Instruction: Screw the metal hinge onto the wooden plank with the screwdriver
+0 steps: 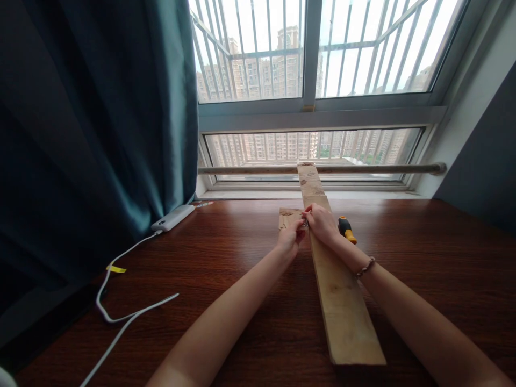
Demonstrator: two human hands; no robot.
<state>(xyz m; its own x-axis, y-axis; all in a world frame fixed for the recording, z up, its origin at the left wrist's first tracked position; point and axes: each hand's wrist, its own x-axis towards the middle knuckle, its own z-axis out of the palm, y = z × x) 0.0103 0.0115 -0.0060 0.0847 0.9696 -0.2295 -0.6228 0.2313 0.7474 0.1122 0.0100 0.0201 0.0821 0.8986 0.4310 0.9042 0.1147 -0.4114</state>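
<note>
A long pale wooden plank lies lengthwise on the dark wooden table, reaching from near me to the window rail. A small wooden block sits against its left edge. My left hand is closed on the block's near side. My right hand rests on the plank with its fingers pinched together at the joint between block and plank; something small and metallic seems to be between the fingers, too small to name. A beaded bracelet circles my right wrist.
A yellow-and-black tool handle lies right of the plank behind my right hand. A white power bank with white cables lies at the left by the teal curtain. A metal rail crosses the window.
</note>
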